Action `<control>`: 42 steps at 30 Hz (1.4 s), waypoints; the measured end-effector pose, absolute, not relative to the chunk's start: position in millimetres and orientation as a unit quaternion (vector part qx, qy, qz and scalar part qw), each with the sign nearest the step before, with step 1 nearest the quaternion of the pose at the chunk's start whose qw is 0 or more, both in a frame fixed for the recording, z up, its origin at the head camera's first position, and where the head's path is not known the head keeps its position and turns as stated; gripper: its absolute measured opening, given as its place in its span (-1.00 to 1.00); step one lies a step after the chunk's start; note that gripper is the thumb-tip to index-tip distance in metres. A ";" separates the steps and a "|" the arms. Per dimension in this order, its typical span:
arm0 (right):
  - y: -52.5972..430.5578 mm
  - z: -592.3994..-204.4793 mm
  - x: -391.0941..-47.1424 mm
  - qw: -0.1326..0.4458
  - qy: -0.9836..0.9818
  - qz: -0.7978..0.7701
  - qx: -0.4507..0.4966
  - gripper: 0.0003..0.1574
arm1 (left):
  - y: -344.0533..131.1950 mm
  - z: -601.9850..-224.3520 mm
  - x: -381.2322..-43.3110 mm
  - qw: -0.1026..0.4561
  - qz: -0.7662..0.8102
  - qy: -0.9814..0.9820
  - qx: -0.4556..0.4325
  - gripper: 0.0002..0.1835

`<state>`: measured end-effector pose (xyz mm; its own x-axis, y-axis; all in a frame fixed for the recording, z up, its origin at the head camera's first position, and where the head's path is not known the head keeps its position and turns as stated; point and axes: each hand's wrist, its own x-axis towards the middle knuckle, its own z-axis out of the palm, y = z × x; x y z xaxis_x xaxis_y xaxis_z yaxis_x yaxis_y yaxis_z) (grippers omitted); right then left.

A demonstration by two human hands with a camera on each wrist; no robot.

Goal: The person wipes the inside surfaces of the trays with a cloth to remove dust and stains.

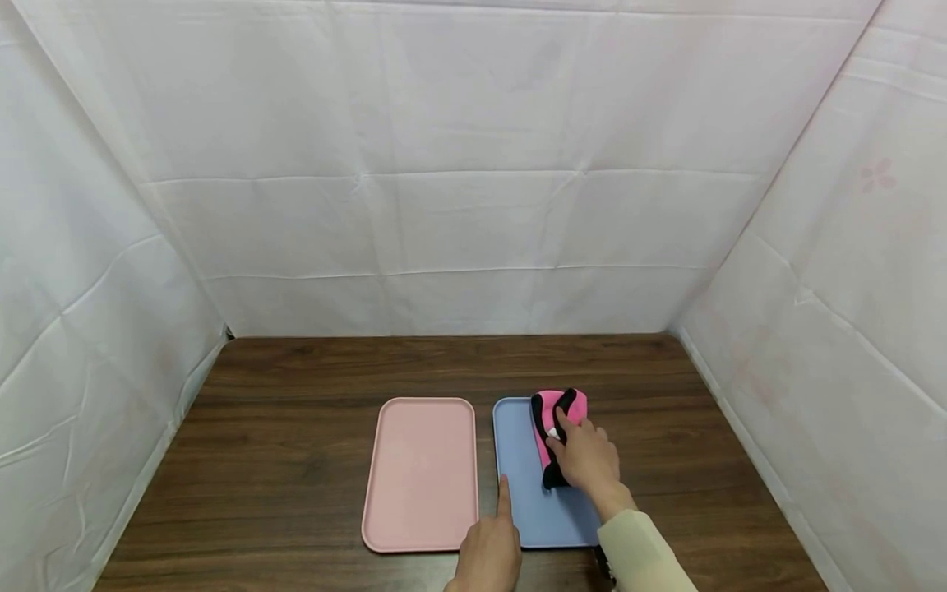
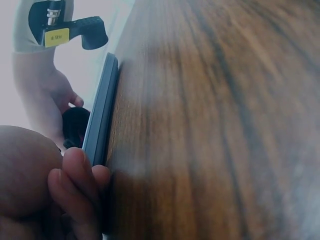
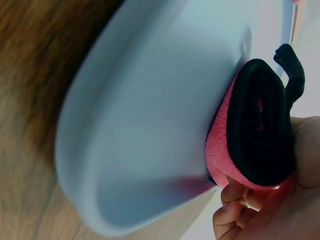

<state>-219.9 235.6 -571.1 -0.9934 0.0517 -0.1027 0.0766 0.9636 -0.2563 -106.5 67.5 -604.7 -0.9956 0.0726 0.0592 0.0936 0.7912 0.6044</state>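
A rolled pink cloth with black edging [image 1: 547,403] lies along the right side of the blue tray [image 1: 521,493], its upper end overlapping the tray's far rim in the head view. My right hand [image 1: 592,460] grips it, index finger laid along the top and the other fingers down its right side. In the right wrist view the cloth [image 3: 220,150] shows its coiled black end and a loose black strip. My left hand [image 1: 490,551] is at the tray's left edge, index finger straight against the rim and the other fingers bent. The left wrist view shows these fingertips [image 2: 75,165] beside the tray's side [image 2: 102,110].
A pink tray [image 1: 425,477] lies just left of the blue one, with a narrow gap between them. Both are on a dark wood table [image 1: 296,427]. White cloth sheets [image 1: 459,222] hang behind and on both sides. The right wrist carries a black camera mount [image 2: 92,35].
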 end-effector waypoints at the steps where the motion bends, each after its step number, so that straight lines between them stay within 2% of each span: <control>1: 236.6 -570.6 -219.3 0.049 0.990 -0.132 0.032 -0.23 | 67.5 -604.7 -106.6 0.017 -0.320 -0.946 -0.044 -0.27; 17: 248.2 -565.5 -209.9 0.061 0.986 -0.152 0.037 -0.22 | 68.1 -602.1 -107.4 0.016 -0.333 -0.942 -0.042 -0.28; 42: 253.1 -566.9 -169.0 0.048 0.991 -0.125 0.013 -0.22 | 68.7 -605.5 -107.4 0.004 -0.335 -0.942 -0.029 -0.25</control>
